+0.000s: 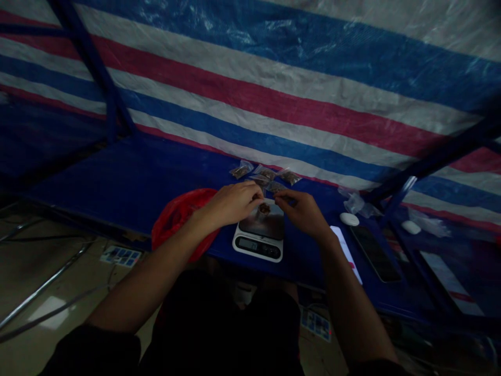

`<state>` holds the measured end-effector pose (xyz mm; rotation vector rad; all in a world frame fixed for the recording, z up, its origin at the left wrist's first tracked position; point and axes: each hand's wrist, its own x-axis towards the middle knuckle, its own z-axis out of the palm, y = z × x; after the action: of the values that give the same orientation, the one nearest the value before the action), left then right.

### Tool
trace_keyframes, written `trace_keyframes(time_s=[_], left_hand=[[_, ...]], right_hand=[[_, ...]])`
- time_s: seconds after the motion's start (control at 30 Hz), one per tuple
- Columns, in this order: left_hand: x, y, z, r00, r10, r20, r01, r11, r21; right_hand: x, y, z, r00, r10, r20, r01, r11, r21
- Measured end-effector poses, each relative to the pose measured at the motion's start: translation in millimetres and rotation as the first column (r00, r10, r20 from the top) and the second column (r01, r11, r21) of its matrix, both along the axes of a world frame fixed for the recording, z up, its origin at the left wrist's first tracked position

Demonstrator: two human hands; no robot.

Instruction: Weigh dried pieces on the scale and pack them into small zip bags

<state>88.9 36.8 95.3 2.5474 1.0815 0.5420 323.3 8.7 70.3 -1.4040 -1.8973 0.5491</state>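
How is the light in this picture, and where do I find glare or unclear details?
In the head view, the light is dim overall; in the head view, glints show on the striped plastic sheet and a pale reflection on the floor; in the head view, the scale's display is too small to read.

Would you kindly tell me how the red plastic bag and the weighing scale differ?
The red plastic bag is crumpled and rounded, while the weighing scale is boxy. The bag is red; the scale has a white body and dark panel. Both are near the edge of the blue table.
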Motion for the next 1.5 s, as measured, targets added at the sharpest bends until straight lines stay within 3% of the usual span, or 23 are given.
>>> trace_keyframes(time_s=[0.13,0.23,0.4,0.53,0.7,0.8,0.93,1.1,1.27,1.4,1.5], left_hand=[[15.8,2.8,0.4,0.995,-0.034,-0.096,0.038,0.999,0.037],[11.6,1.7,2.1,0.991,-0.030,-0.127,0.037,0.998,0.051],[-42.8,10.2,13.4,0.985,0.134,-0.110,-0.127,0.990,0.067],[-96.1,36.5,5.6,0.908,0.298,-0.294,-0.309,0.951,0.010],[-106.4,54.6,-11.5,0.910,0.105,-0.400,-0.229,0.934,-0.276],[-99.8,54.2,-11.1,0.915,0.093,-0.393,-0.203,0.947,-0.248],[-104.0,53.2,-5.3,0.947,0.092,-0.309,-0.145,0.978,-0.152],[-117.6,49.6,-0.4,0.959,0.143,-0.245,-0.149,0.989,-0.004],[-126.4,42.5,-2.3,0.948,0.246,-0.201,-0.261,0.964,-0.048],[-127.4,40.0,-5.5,0.934,0.297,-0.197,-0.312,0.949,-0.052],[-124.0,41.4,-5.6,0.916,0.338,-0.216,-0.349,0.937,-0.015]], right_hand=[[0.3,-2.2,-1.2,1.000,-0.006,-0.009,0.006,1.000,0.006],[1.6,-6.6,-0.1,1.000,-0.024,-0.016,0.025,1.000,0.014],[-9.3,-25.5,6.9,1.000,0.002,0.027,-0.002,1.000,-0.012],[-44.4,-51.2,8.8,0.986,0.162,0.050,-0.162,0.987,0.002],[-104.4,-72.7,-2.1,0.836,0.465,0.291,-0.473,0.880,-0.048],[-127.3,-70.6,-10.9,0.744,0.498,0.445,-0.518,0.851,-0.085],[-131.0,-58.7,-12.8,0.670,0.458,0.585,-0.517,0.853,-0.075],[-110.1,-43.1,1.9,0.697,0.350,0.626,-0.422,0.906,-0.036],[-96.7,-35.5,9.7,0.749,0.250,0.614,-0.348,0.936,0.043],[-109.4,-47.1,8.3,0.812,0.226,0.538,-0.360,0.920,0.157],[-125.4,-57.5,1.4,0.797,0.370,0.477,-0.472,0.875,0.110]])
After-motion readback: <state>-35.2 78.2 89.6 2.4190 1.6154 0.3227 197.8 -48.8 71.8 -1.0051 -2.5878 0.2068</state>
